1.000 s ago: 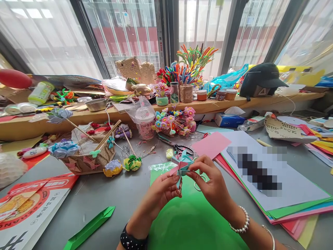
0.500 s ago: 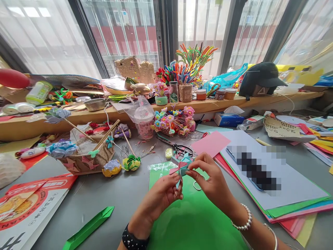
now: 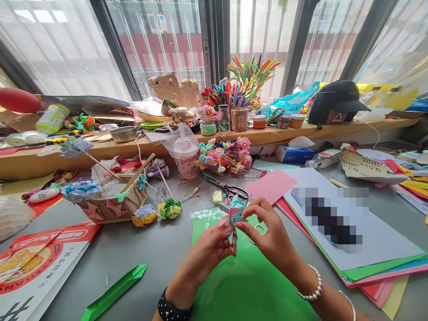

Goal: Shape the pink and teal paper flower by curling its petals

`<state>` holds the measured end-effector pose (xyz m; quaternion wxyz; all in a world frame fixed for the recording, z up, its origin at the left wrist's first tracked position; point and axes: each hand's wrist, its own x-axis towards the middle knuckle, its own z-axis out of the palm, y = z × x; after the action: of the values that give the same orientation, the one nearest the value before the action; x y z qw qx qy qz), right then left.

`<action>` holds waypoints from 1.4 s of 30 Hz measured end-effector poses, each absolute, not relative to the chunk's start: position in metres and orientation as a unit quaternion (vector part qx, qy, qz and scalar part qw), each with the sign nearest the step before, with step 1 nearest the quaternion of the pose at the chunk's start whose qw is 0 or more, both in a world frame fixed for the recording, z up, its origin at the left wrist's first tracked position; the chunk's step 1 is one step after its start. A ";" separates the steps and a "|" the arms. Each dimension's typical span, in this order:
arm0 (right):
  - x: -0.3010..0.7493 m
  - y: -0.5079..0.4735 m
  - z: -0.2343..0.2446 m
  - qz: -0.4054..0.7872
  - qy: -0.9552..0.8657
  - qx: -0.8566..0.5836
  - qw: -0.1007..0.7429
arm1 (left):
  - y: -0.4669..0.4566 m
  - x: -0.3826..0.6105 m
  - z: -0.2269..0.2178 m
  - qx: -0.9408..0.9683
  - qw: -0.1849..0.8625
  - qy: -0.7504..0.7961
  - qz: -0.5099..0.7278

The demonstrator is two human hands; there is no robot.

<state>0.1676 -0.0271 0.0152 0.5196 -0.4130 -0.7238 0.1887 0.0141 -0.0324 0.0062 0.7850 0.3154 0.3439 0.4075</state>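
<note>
A small origami piece of folded teal and pink paper is held up over a glossy green mat. My left hand grips it from below, thumb in front and fingers curled behind. At its right side my right hand is closed, with thumb and index fingertips at a teal flap; the exact contact is partly hidden. Just behind the paper lie black-handled scissors and a small yellow wrapped item. A folded green paper strip rests on the table left of my left hand.
On the right is a stack of coloured paper with a pixelated patch over it. A basket with paper flowers stands left. Behind are a lidded cup, fluffy flowers and a cluttered ledge. A printed paper bag lies front left.
My right thumb and index finger have shifted slightly on the teal flap, a little farther apart. The origami has turned slightly in my left hand. The surroundings stay put.
</note>
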 end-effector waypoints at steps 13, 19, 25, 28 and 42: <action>0.168 -0.034 0.016 0.083 -0.752 -0.346 0.554 | -0.035 0.016 0.013 0.388 0.719 0.370 0.442; 0.169 -0.039 0.020 0.049 -0.753 -0.321 0.572 | -0.034 0.012 0.013 0.368 0.743 0.334 0.449; 0.175 -0.032 0.024 0.051 -0.723 -0.362 0.586 | -0.031 0.007 0.013 0.352 0.757 0.305 0.458; 0.178 -0.028 0.023 0.067 -0.716 -0.385 0.579 | -0.030 0.004 0.015 0.349 0.760 0.311 0.451; 0.183 -0.020 0.018 0.168 -0.756 -0.367 0.516 | -0.028 0.001 0.013 0.344 0.758 0.331 0.444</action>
<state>0.1828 -0.0195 0.0177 0.5157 -0.3670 -0.7557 0.1682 0.0014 -0.0277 0.0130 0.7584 0.3443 0.3307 0.4437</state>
